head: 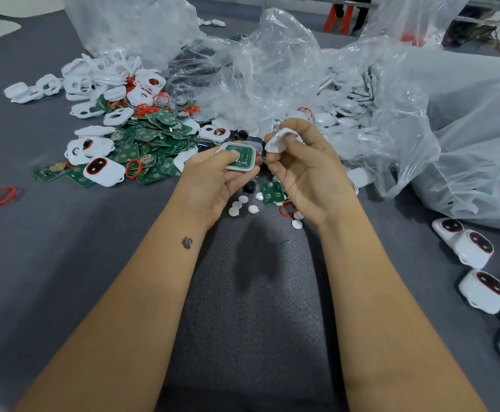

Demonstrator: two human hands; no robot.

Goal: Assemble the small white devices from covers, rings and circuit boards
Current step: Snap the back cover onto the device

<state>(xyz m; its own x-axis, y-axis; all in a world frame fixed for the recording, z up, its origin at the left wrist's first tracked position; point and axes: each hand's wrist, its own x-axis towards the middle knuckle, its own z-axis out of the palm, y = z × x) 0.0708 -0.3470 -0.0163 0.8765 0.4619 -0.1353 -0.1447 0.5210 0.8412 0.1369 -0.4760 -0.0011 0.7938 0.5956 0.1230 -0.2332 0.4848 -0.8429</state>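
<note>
At three o'clock of your left hand [213, 173], closed on the board-filled shell [239, 157], your right hand's [302, 168] fingers [290, 138] pinch the cover [277, 142].

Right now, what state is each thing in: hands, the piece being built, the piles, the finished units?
Left hand: holds a cover with board, thumb pressing on it.
Cover with board: open, green board seated inside, no top yet.
Right hand: pinches a white cover, apart from the other piece.
Board pile: loose, jumbled with rings and covers.
Finished units: closed, lying at the right.
Bags: open, covers spilling out.

Boards [150, 138] left (bags [361, 93] behind)
</note>
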